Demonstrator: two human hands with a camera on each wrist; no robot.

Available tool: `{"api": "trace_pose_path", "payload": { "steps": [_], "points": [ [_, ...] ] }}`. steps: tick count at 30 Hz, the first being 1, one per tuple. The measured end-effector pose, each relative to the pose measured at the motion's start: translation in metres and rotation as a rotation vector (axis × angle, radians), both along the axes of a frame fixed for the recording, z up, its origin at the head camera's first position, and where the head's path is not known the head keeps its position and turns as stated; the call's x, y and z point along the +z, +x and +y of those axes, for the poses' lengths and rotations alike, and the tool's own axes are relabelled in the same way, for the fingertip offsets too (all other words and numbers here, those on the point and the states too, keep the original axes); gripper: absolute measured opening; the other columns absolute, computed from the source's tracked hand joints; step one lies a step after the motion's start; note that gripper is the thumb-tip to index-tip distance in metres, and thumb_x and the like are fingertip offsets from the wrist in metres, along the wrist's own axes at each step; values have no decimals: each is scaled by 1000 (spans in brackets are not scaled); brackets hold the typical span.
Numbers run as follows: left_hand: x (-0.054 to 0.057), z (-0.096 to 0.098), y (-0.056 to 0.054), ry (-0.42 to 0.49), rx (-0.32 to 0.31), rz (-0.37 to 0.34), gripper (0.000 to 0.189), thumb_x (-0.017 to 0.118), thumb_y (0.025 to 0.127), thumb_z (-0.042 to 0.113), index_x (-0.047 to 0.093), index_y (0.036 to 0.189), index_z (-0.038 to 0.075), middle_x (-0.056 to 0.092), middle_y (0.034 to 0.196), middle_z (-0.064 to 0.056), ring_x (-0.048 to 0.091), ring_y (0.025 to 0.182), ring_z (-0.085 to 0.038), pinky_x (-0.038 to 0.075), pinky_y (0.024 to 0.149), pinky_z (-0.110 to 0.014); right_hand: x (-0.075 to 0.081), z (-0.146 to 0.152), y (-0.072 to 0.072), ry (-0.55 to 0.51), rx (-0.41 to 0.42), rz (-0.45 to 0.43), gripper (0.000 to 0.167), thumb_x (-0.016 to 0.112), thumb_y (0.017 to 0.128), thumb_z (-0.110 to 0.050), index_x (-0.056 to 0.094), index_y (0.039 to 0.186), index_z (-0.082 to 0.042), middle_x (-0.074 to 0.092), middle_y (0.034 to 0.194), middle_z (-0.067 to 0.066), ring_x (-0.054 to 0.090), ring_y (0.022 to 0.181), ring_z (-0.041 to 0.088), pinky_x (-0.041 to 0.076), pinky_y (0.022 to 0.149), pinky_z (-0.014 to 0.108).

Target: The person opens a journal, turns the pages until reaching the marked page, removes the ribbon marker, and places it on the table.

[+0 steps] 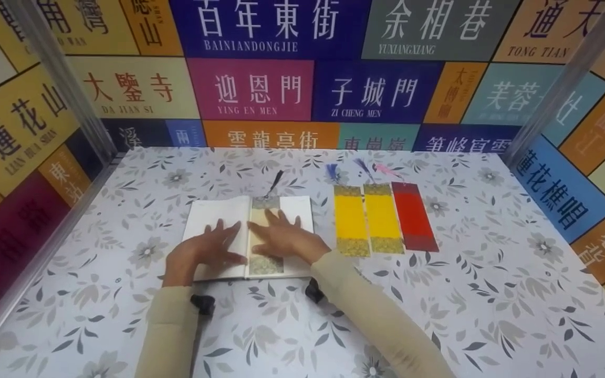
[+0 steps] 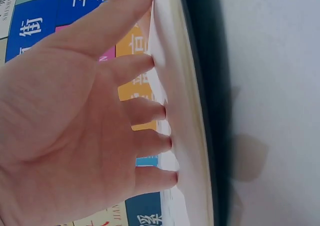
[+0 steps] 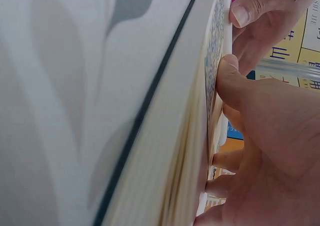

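An open book (image 1: 216,210) with blank-looking white pages lies on the table, its thick page block (image 3: 165,151) and dark cover edge showing in the right wrist view. On its right page, along the fold, lies a bookmark (image 1: 267,265) with patterned ends and a dark tassel (image 1: 276,181) reaching past the top edge. My left hand (image 1: 205,247) rests spread on the left page, fingertips (image 2: 165,111) touching the paper. My right hand (image 1: 281,236) presses on the bookmark with spread fingers and covers its middle; the thumb (image 3: 232,81) lies near the fold.
Right of the book lie two yellow bookmarks (image 1: 352,218) (image 1: 384,216) and a red bookmark (image 1: 413,215), each with a tassel at the top. The floral tablecloth (image 1: 260,325) spreads beneath. Panels with large lettering (image 1: 252,89) stand behind and at both sides.
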State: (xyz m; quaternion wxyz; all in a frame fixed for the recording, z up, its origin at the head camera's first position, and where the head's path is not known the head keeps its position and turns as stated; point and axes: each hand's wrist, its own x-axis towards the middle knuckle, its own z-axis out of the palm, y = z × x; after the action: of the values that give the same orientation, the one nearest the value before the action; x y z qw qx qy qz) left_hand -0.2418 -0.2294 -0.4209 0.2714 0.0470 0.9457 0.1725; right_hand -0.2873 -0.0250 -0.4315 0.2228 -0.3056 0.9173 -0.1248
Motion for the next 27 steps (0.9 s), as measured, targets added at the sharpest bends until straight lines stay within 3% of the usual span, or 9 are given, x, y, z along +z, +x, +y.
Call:
{"api": "trace_pose_path", "payload": {
  "steps": [5,11,14,18,22,24,27],
  "points": [
    [0,-1,0,34,-3,-3,93,59,95,55,6,162,21,-13,164,-26,-11,150,-52,-2,122,-68,-1,0,0,-9,-23,-16,70,50,100,-52,16,160,-38,-4,170,12,-7,157,38,-5,124,64],
    [0,-1,-1,48,-38,3,93,60,96,51,5,162,15,-14,162,-32,-12,149,-56,-2,122,-67,-2,0,0,-74,-45,7,84,57,98,-49,12,163,-21,1,169,18,0,157,41,-1,123,67],
    [1,-1,-1,43,-39,3,93,60,96,50,4,162,14,-14,162,-31,-13,149,-55,-3,123,-66,-3,-1,1,-150,-98,24,88,63,95,-46,16,162,-14,8,169,19,6,158,37,2,123,67],
    [1,-1,0,37,-47,14,92,59,96,49,5,162,14,-14,162,-32,-12,149,-56,-3,123,-66,-2,-5,0,-269,-233,72,84,69,93,-38,27,157,-4,25,164,22,24,153,36,19,124,63],
    [0,0,0,33,-52,16,92,59,97,50,5,162,13,-14,161,-33,-12,148,-57,-2,123,-67,3,-7,-2,-374,-432,77,75,75,89,-28,41,149,2,44,144,26,48,132,38,41,116,49],
    [0,0,-1,29,-44,9,92,59,97,50,4,162,14,-15,161,-32,-12,148,-56,-3,123,-66,6,-7,-5,-390,-515,42,72,77,86,-25,46,145,2,47,137,26,51,126,38,45,112,47],
    [-1,0,-1,26,-28,-4,93,59,96,51,4,162,16,-15,162,-30,-13,149,-55,-3,123,-66,9,-6,-9,-349,-576,-20,78,79,82,-29,45,146,1,46,141,28,49,130,39,43,114,48]
  ]
}}
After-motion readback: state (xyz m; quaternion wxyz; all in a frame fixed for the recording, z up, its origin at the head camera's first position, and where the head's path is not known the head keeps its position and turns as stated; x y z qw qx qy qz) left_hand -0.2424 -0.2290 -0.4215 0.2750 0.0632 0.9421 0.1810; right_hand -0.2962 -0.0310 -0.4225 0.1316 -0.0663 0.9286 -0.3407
